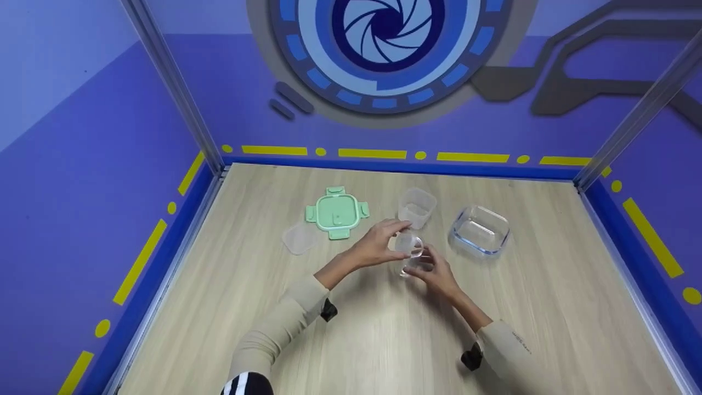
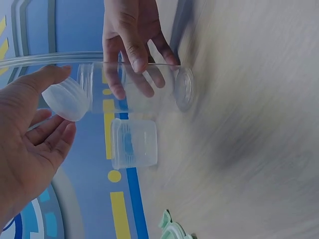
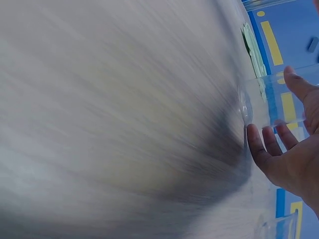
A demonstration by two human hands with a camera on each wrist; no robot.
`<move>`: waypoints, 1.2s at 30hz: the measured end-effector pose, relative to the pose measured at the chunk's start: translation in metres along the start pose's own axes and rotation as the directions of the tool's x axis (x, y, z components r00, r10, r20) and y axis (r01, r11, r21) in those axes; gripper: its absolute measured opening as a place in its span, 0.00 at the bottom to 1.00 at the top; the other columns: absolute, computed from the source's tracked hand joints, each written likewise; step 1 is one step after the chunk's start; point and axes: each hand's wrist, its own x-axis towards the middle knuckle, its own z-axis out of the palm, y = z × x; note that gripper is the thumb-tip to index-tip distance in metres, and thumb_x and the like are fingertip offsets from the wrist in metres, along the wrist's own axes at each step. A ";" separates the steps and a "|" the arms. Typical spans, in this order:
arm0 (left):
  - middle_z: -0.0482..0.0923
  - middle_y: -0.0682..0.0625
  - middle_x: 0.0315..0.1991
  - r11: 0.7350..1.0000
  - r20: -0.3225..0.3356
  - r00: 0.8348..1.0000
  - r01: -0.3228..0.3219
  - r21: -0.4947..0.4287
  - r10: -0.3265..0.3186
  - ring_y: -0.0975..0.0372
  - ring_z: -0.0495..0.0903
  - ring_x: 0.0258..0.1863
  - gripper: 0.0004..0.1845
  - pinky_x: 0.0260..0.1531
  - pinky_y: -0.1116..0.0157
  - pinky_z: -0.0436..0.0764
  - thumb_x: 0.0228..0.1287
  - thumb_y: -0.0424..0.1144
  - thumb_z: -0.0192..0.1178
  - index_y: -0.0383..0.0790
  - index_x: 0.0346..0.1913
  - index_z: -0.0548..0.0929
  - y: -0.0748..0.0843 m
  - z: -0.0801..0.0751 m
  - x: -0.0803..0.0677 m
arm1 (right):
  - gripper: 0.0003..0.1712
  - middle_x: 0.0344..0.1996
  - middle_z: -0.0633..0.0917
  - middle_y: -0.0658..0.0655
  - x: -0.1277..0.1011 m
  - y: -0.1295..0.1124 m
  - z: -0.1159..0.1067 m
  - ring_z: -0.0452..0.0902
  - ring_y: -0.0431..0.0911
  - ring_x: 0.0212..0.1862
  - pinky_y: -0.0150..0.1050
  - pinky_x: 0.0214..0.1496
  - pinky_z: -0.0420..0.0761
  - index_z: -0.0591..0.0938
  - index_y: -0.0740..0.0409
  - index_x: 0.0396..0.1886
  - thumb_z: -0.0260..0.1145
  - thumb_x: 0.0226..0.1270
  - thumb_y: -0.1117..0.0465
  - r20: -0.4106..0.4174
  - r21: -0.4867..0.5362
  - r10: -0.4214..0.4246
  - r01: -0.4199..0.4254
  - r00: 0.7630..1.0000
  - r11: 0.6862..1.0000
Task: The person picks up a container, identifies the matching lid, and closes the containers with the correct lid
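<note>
From the head view, your left hand (image 1: 377, 247) pinches the cap (image 1: 406, 244), well inside the edges of the desk (image 1: 351, 340), probably for easy reach. The left wrist view shows it tilted at the mouth of the upright clear jar (image 2: 163, 102), maybe for aligning. In the right wrist view, your right hand (image 3: 295, 164) curls partly around the jar, likely for steadying.

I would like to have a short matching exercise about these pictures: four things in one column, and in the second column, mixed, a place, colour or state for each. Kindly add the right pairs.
Things:
1. Lid with four flaps
2. Glass box
3. Jar
4. Round cap

Places, colours, states:
A. Gripped by the right hand
B. Light green
C. Held by the left hand
D. To the right of both hands

Right pairs: 1-B, 2-D, 3-A, 4-C
</note>
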 end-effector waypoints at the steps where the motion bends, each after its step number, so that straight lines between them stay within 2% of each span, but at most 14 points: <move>1: 0.81 0.42 0.62 1.000 0.000 1.000 0.009 0.008 -0.009 0.54 0.81 0.58 0.35 0.58 0.61 0.82 0.61 0.41 0.74 0.35 0.69 0.75 0.001 0.000 0.001 | 0.33 0.57 0.83 0.64 0.000 0.000 0.000 0.79 0.62 0.62 0.60 0.67 0.76 0.76 0.61 0.63 0.78 0.58 0.66 0.000 -0.001 -0.003 0.003 1.000 1.000; 8: 0.81 0.43 0.60 0.995 0.043 0.999 0.017 0.094 -0.021 0.55 0.80 0.61 0.32 0.63 0.60 0.80 0.60 0.43 0.75 0.36 0.66 0.79 0.005 0.000 0.007 | 0.30 0.55 0.83 0.64 -0.001 -0.002 0.003 0.80 0.63 0.60 0.64 0.65 0.77 0.77 0.61 0.60 0.78 0.57 0.68 0.014 0.028 -0.030 0.030 0.999 0.999; 13: 0.79 0.42 0.62 0.988 0.101 0.995 0.004 0.151 -0.019 0.54 0.79 0.62 0.33 0.64 0.60 0.79 0.60 0.41 0.74 0.34 0.67 0.78 0.008 -0.002 0.010 | 0.35 0.56 0.84 0.62 -0.001 -0.005 0.004 0.80 0.61 0.61 0.60 0.65 0.78 0.76 0.61 0.64 0.79 0.57 0.66 0.035 0.014 -0.011 0.011 0.999 1.000; 20: 0.77 0.40 0.66 0.989 0.145 0.988 0.028 0.143 -0.049 0.51 0.76 0.67 0.34 0.67 0.57 0.76 0.61 0.39 0.74 0.34 0.69 0.76 0.010 -0.004 0.008 | 0.39 0.60 0.82 0.64 -0.002 -0.007 0.007 0.78 0.61 0.63 0.60 0.68 0.76 0.74 0.60 0.69 0.78 0.58 0.66 0.041 0.006 0.009 -0.009 0.999 1.000; 27: 0.78 0.41 0.66 0.986 0.161 0.986 0.016 0.165 -0.043 0.51 0.75 0.68 0.32 0.70 0.57 0.74 0.61 0.39 0.73 0.32 0.67 0.78 0.011 -0.005 0.009 | 0.38 0.60 0.81 0.70 -0.011 -0.032 0.011 0.77 0.67 0.62 0.66 0.68 0.72 0.72 0.68 0.69 0.76 0.58 0.72 0.020 0.016 -0.006 0.005 1.000 1.000; 36: 0.77 0.42 0.67 0.980 0.193 0.978 0.038 0.195 -0.077 0.53 0.73 0.71 0.30 0.72 0.60 0.72 0.64 0.40 0.72 0.33 0.67 0.78 0.012 -0.003 0.006 | 0.39 0.61 0.82 0.65 -0.003 -0.006 0.012 0.78 0.62 0.63 0.62 0.68 0.75 0.74 0.61 0.69 0.78 0.58 0.68 0.042 -0.012 -0.005 0.005 0.999 1.000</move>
